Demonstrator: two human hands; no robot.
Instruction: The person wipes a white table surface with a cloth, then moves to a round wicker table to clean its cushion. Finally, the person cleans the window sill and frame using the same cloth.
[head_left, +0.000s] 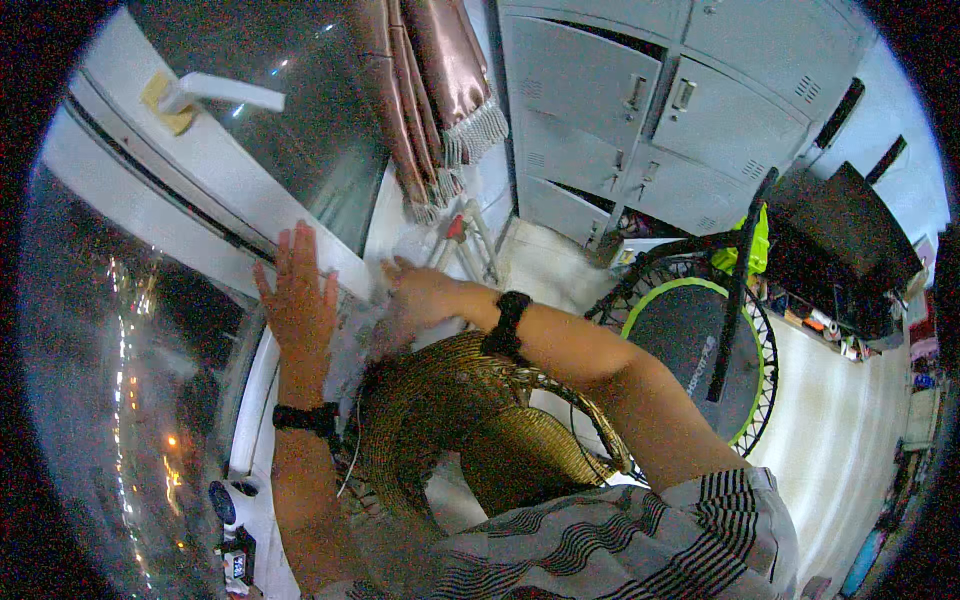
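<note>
My left hand (301, 296) lies spread, palm down, at the lower end of a white window frame (217, 180), its fingertips over the frame's edge. To its right, my right hand (412, 296) is blurred, with fingers extended over the pale sill area; nothing is seen in it. A dark strap circles each wrist. Higher up the frame is a white window handle (232, 91) on a yellowish base. Below my right arm stands a brown wicker chair (420, 382). Whether my right fingers touch the sill cannot be told.
A satin curtain (442, 82) with fringe hangs beside grey metal lockers (577, 82). White tubing with a red part (455, 227) stands below it. A round trampoline (675, 352) with a black handlebar is at the right. Small devices (238, 559) sit on the sill at lower left.
</note>
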